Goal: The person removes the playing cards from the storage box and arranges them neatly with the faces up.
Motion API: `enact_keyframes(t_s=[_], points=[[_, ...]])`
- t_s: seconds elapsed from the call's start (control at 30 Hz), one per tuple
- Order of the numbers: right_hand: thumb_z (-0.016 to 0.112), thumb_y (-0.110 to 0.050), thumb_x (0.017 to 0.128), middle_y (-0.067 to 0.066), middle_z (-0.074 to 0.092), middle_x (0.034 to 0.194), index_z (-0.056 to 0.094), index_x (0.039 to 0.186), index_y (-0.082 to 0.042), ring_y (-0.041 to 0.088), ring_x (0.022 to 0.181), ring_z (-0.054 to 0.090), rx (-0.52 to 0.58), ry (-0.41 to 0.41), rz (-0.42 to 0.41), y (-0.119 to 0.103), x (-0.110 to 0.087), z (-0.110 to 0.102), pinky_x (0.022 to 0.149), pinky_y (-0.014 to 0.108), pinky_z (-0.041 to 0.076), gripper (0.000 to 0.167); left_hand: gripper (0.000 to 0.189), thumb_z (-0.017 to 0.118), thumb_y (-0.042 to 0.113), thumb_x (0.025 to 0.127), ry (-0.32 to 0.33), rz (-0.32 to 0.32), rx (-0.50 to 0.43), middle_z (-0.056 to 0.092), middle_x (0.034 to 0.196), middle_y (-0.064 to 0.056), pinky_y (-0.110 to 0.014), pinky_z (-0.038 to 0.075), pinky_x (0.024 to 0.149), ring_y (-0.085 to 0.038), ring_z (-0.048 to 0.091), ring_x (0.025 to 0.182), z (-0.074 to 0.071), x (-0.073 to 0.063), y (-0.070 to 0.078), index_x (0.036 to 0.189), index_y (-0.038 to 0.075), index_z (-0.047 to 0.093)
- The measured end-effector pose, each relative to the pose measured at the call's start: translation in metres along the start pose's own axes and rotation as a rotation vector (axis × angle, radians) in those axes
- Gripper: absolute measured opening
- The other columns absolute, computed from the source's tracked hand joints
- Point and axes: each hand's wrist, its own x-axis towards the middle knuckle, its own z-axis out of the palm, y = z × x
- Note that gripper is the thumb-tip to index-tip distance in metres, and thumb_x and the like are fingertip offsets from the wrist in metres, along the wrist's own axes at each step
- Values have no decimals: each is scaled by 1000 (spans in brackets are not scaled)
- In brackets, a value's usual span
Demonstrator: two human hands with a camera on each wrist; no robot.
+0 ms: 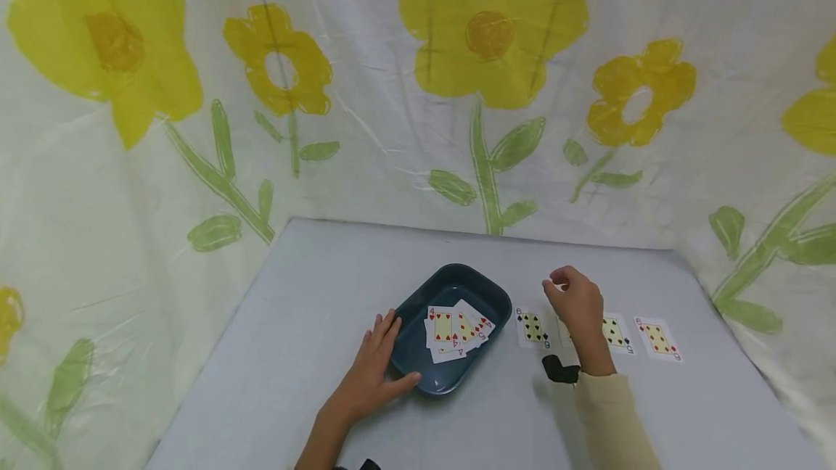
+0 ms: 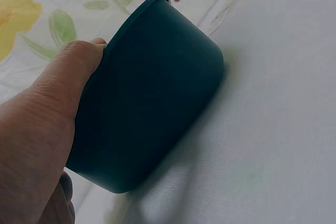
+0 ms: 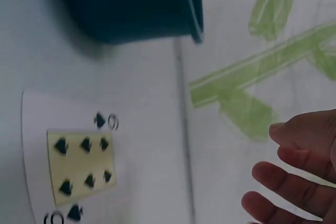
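head view: left hand (image 1: pixel 369 368) spread against tray (image 1: pixel 466 283) holding cards (image 1: pixel 444 328); right hand (image 1: pixel 580 310) raised by card row (image 1: pixel 533 328), fingers loosely bent, slightly apart.

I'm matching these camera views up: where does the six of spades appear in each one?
Head: the six of spades lies right of centre, just right of the dark blue tray.
Left wrist: not in this picture.
Right wrist: lower left, below the tray in the picture.
Shared landmark: the tray, near the middle in head, large left of centre in left wrist, cut off at the top in right wrist.
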Motion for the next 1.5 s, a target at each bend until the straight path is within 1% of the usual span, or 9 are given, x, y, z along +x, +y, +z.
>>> enact_keyframes(t_s=[0.23,0.47,0.67,0.77,0.9,1.13,1.27,1.4,1.5], points=[[69,-16,93,18,71,103,69,104,0,36,97,65,107,-21,-90,-45,1,27,83,53,50,19,100,69,59,87,-13,1,-17,8,168,-2,-54,9,119,-27,1,153,-1,0,-1,161,10,22],[72,-17,92,14,71,101,70,102,-3,32,93,65,189,-63,-127,-85,-2,54,82,49,52,17,100,69,58,87,-16,-12,-16,8,168,-1,-53,9,119,-23,-1,153,0,0,1,161,12,21],[73,-16,91,8,70,92,71,97,-6,25,83,64,209,-85,-221,-103,-5,87,76,45,52,12,100,70,57,87,-6,-1,-12,6,168,0,-53,8,120,-25,-1,153,-2,1,-1,161,12,20],[74,-15,90,4,69,86,71,94,-8,21,77,62,199,-102,-244,-107,-8,105,71,42,51,8,98,71,54,88,-1,11,-23,7,168,-1,-54,7,120,-26,-1,153,-1,2,-3,161,12,20],[73,-17,91,3,68,87,71,94,-10,20,77,61,143,-145,-223,-111,-11,121,71,42,51,8,97,73,49,89,4,36,-52,9,168,-5,-55,7,119,-28,0,153,0,1,-4,161,11,20],[74,-18,89,6,69,93,70,96,-8,22,77,60,-30,-308,-146,-109,-15,135,73,43,53,13,98,72,50,89,-16,42,-64,9,168,-5,-55,7,119,-30,0,153,3,-1,-2,161,11,19],[82,-26,83,9,66,99,70,103,-5,25,83,58,-150,-441,-140,-106,-15,138,77,44,53,32,98,72,50,89,-11,40,-59,9,168,-6,-56,9,119,-29,1,153,2,-2,-1,161,12,20],[92,-38,70,14,59,118,66,122,-4,31,104,54,-283,-605,-195,-108,-16,135,93,51,49,67,97,72,49,89,-4,47,-61,10,168,-7,-57,9,118,-29,1,153,1,-1,-1,161,11,21],[98,-35,61,15,54,130,62,132,-5,34,117,49,-338,-684,-236,-111,-16,129,101,56,44,85,97,72,51,89,-6,42,-51,9,168,-6,-57,9,118,-28,0,153,-1,-1,-1,161,12,20]])
